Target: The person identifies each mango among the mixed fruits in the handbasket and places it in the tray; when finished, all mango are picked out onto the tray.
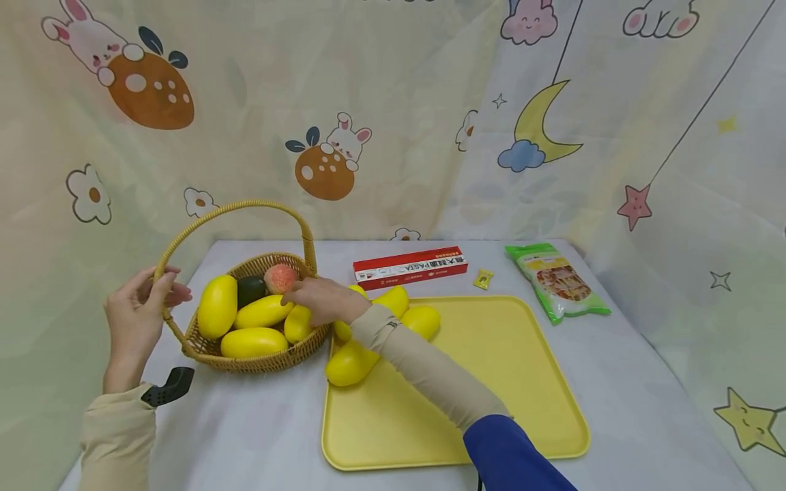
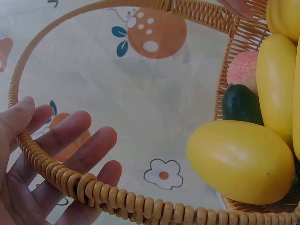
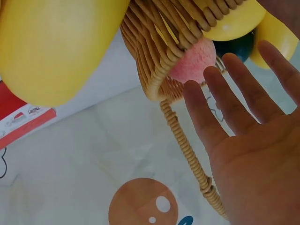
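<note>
My left hand (image 1: 138, 314) holds the arched handle (image 2: 105, 193) of a wicker basket (image 1: 258, 365) at its left side, the thumb in front and the other fingers behind it. Inside the basket lie several yellow mangoes (image 1: 217, 307), a dark green avocado (image 2: 241, 104) and a pink peach (image 1: 280, 278). Over the basket's right rim reaches my right hand (image 1: 325, 300), its fingers (image 3: 243, 86) extended and spread above the fruit, with no object seen in its grasp. More mangoes (image 1: 350, 365) lie on the yellow tray (image 1: 491, 389), partly hidden by the right forearm.
A red pasta box (image 1: 410, 267) lies behind the tray, with a small yellow packet (image 1: 483, 278) beside it. At the right back is a green and clear food bag (image 1: 559, 281). A printed cloth backdrop (image 1: 393, 82) surrounds the white table (image 1: 245, 429).
</note>
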A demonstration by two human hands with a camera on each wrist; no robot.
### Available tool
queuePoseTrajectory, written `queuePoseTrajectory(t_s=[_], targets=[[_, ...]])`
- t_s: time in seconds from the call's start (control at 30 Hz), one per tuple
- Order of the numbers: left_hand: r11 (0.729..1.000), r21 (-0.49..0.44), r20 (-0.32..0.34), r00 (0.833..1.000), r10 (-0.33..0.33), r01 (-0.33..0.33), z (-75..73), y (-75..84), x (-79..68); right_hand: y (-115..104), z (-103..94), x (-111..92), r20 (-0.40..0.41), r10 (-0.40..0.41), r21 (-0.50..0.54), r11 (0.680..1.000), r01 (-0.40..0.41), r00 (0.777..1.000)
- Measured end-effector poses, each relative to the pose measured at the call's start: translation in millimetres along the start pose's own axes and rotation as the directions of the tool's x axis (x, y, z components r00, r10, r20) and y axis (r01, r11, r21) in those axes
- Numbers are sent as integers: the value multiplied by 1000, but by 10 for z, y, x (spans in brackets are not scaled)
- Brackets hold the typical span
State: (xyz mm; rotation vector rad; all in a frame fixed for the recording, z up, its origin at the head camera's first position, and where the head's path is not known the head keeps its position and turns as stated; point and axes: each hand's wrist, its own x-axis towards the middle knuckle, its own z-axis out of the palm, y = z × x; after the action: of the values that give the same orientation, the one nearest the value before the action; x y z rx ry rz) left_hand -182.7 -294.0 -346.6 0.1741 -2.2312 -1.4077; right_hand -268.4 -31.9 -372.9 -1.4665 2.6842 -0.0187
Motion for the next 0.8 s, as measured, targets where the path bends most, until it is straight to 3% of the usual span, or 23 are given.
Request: queuePoseTrajectory(t_s=[0.8], targets=[[1000,17,-18,1000,-16,16,22,-15,-8,-62,172,190,123,78,-48,996,-72,989]])
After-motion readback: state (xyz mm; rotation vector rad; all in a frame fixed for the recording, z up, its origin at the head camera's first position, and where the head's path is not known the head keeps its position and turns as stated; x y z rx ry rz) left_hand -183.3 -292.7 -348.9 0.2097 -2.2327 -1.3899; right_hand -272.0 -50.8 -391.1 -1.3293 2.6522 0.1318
